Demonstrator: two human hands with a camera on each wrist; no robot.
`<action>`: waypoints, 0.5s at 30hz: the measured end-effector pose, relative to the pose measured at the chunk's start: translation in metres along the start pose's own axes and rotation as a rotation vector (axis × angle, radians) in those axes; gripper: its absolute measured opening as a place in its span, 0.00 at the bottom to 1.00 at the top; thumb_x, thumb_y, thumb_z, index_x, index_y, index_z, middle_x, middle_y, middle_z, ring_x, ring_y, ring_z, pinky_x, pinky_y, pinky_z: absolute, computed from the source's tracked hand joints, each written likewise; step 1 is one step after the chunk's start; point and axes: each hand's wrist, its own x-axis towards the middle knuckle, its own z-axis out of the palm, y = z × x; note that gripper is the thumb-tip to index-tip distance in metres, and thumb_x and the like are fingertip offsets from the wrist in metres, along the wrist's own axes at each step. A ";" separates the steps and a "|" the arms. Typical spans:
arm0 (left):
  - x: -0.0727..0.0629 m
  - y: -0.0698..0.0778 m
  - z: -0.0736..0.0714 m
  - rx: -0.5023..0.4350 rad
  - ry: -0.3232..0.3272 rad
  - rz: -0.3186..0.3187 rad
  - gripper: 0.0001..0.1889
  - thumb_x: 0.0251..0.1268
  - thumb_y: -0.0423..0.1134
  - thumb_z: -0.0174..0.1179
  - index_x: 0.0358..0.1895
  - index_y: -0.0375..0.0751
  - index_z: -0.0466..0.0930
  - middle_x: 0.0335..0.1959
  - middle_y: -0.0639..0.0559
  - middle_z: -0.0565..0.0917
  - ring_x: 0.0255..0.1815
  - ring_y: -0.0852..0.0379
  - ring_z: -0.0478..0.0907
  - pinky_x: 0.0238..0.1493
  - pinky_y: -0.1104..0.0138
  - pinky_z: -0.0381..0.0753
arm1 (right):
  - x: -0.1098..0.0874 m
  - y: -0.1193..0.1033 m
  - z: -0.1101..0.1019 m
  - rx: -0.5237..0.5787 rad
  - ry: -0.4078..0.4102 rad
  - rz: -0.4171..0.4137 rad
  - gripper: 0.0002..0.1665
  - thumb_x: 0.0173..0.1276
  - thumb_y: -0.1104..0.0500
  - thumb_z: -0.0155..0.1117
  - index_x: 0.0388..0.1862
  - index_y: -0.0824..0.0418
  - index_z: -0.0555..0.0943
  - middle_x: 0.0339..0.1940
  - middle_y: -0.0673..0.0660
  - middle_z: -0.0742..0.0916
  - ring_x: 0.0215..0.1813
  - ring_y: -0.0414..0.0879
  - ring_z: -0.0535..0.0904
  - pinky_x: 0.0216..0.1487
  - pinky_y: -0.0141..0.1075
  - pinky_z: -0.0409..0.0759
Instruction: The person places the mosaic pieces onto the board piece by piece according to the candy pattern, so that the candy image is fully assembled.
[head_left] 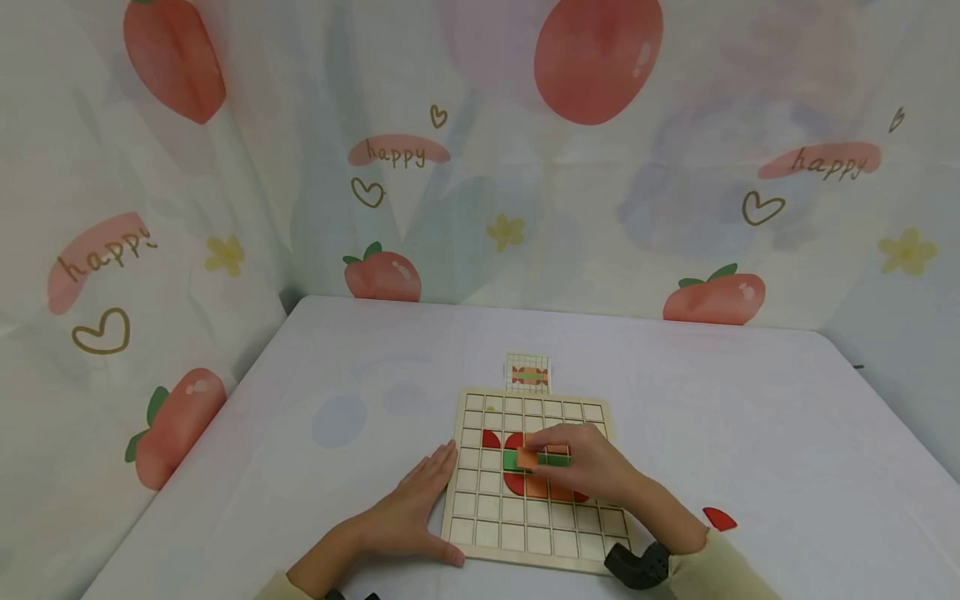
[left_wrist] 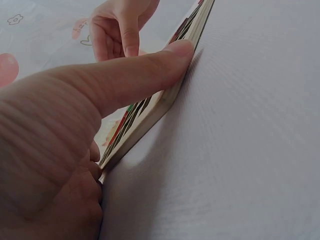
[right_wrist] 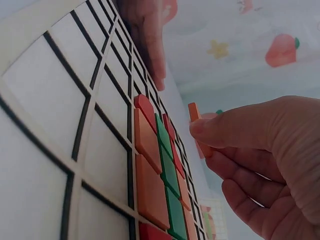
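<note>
A wooden grid board (head_left: 540, 560) lies on the table, holding green squares (head_left: 553, 459), orange squares (head_left: 537, 486) and red rounded pieces (head_left: 513, 483) around its middle. Between thumb and fingertips, my right hand (head_left: 588, 458) pinches an orange square tile (right_wrist: 194, 111), raised above the board in the right wrist view. My left hand (head_left: 405, 512) rests at the board's left side, fingers extended along the edge. Its thumb (left_wrist: 150, 75) touches the near side of the board in the left wrist view. The right hand covers part of the coloured pieces in the head view.
A small pattern card (head_left: 528, 360) lies just beyond the board's far edge. To the right of the board, a loose red rounded piece (head_left: 720, 519) lies on the white table (head_left: 390, 350). Printed cloth walls (head_left: 480, 267) stand behind and at the sides. A black device (head_left: 637, 567) sits at the right wrist.
</note>
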 end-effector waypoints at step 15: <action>0.000 -0.001 -0.001 -0.012 -0.016 0.005 0.65 0.38 0.70 0.63 0.73 0.39 0.34 0.74 0.50 0.36 0.72 0.54 0.32 0.68 0.52 0.37 | 0.025 -0.007 0.019 0.024 -0.102 0.047 0.15 0.57 0.64 0.68 0.45 0.63 0.82 0.43 0.52 0.85 0.47 0.43 0.80 0.45 0.35 0.79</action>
